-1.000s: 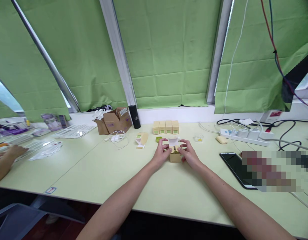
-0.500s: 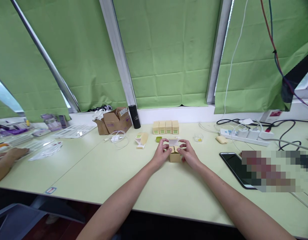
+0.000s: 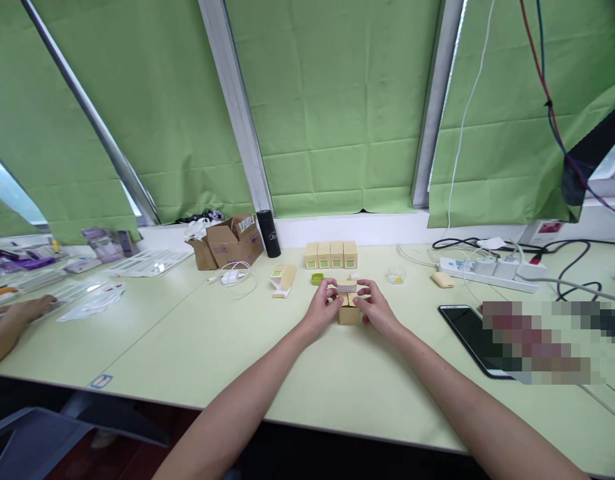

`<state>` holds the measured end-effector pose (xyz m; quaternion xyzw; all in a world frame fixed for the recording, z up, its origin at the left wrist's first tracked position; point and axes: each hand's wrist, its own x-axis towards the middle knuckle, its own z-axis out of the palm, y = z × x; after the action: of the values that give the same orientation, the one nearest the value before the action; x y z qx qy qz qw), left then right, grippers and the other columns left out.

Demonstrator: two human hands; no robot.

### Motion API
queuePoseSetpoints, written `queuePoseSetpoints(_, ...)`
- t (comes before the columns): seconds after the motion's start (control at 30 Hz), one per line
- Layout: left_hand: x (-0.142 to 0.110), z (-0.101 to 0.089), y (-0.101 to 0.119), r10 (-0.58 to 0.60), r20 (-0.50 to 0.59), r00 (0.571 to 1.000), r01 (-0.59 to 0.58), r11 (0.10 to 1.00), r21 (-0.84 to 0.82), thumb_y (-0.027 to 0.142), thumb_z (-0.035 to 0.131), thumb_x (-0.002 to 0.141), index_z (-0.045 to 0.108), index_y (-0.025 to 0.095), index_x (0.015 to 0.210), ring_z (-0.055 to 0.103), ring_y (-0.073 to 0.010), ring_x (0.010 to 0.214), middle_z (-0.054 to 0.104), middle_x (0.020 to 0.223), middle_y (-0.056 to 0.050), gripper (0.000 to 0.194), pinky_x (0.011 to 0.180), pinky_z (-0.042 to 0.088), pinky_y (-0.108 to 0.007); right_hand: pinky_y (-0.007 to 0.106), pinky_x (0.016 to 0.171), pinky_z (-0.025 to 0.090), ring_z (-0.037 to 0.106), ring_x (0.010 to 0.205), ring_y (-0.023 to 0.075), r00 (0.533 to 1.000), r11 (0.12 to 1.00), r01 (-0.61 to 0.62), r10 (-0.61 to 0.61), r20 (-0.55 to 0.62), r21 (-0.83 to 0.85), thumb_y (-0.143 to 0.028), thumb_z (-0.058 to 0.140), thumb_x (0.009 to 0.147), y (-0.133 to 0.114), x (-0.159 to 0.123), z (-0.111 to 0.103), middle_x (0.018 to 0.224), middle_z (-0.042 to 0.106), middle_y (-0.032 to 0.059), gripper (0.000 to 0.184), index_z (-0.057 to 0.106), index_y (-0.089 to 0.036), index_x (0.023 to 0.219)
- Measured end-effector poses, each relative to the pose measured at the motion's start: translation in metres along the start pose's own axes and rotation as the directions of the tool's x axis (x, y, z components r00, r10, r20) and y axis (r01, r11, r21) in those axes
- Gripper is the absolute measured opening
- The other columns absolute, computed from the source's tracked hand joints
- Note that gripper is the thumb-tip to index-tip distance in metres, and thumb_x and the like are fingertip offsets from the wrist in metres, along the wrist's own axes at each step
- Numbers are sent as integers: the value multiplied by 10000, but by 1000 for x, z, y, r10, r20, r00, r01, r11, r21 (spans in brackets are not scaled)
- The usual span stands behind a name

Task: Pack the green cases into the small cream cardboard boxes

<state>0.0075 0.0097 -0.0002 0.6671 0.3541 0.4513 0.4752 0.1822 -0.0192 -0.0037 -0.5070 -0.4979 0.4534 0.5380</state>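
Observation:
A small tan cardboard box (image 3: pixel 350 315) stands on the table between my two hands. Its lid flap, white on the inside, is bent partway down over the top, and the side flaps lie folded in. My left hand (image 3: pixel 324 308) grips the box's left side, thumb on top and fingers around the flap edge. On the right side my right hand (image 3: pixel 376 309) holds it the same way. Behind my hands are a green square item (image 3: pixel 317 279) and a small white piece (image 3: pixel 354 275). What the box contains is hidden.
Several closed tan boxes (image 3: pixel 330 255) stand in a row at the back. An unfolded carton (image 3: pixel 283 281) lies to the left, a clear dish (image 3: pixel 396 275) to the right. Farther right are a phone (image 3: pixel 474 340) and a power strip (image 3: pixel 487 273). Another person's hand (image 3: pixel 32 308) works far left.
The box's lid flap has tipped forward and down from near upright. My hands stay on both sides of the box, and the white piece behind it shows more clearly.

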Motion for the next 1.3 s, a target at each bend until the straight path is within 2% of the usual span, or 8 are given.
queuePoseSetpoints(0.2, 1, 0, -1, 8, 12, 1000, -8, 1000, -1, 287, 666, 867, 447, 242, 1103, 578, -150, 805, 699, 948, -7, 325, 734, 366, -279, 216, 402, 400, 548, 748, 161, 1000, 1000, 5, -5, 3, -3, -483, 696, 658, 0, 0, 0, 1036, 483, -1, 623, 516, -291, 1223)
queuePoseSetpoints(0.47, 2, 0, -2, 23, 7, 1000, -23, 1000, 14, 299, 667, 870, 481, 231, 1015, 623, -164, 830, 683, 883, -2, 245, 716, 389, -259, 239, 443, 423, 558, 762, 173, 1000, 999, 31, -31, -1, -14, -473, 701, 676, 1, 0, -1, 1040, 497, 12, 601, 539, -270, 1217)
queuePoseSetpoints(0.7, 3, 0, -5, 13, 7, 1000, -13, 999, -34, 296, 693, 834, 499, 229, 983, 655, -174, 890, 691, 931, -10, 254, 743, 430, -250, 289, 562, 471, 574, 802, 189, 980, 980, 185, -189, -64, -68, -423, 658, 756, 8, 2, -3, 1104, 563, 62, 469, 609, -232, 1182)
queuePoseSetpoints(0.8, 3, 0, -5, 12, 6, 1000, -12, 999, -34, 305, 686, 840, 505, 227, 980, 653, -176, 904, 687, 949, -18, 241, 744, 438, -250, 299, 589, 485, 577, 824, 197, 946, 945, 309, -317, -71, -110, -394, 612, 822, 4, 0, -6, 1110, 596, 76, 358, 639, -227, 1138)
queuePoseSetpoints(0.97, 3, -1, -4, 21, -2, 1000, -21, 999, -31, 319, 700, 830, 514, 220, 959, 628, -173, 899, 665, 936, -20, 248, 757, 442, -255, 296, 616, 495, 575, 832, 196, 842, 822, 521, -540, -23, -228, -324, 634, 865, -6, -10, -8, 1003, 602, 55, 215, 666, -231, 1056)
queuePoseSetpoints(1.07, 3, 0, -2, 10, -5, 1000, -10, 998, -62, 325, 723, 807, 517, 216, 942, 623, -177, 902, 659, 929, -20, 269, 784, 449, -267, 295, 615, 495, 566, 793, 186, 801, 769, 577, -599, 6, -277, -252, 634, 858, -7, -12, -8, 931, 585, 36, 165, 660, -235, 1020)
queuePoseSetpoints(1.3, -2, -1, 8, -42, 21, 999, 45, 980, -193, 329, 665, 808, 542, 221, 994, 617, -173, 842, 664, 890, -6, 248, 823, 453, -292, 300, 607, 484, 559, 766, 184, 751, 690, 628, -658, 49, -359, -173, 612, 858, 0, -10, -11, 894, 590, 32, 139, 645, -235, 978)
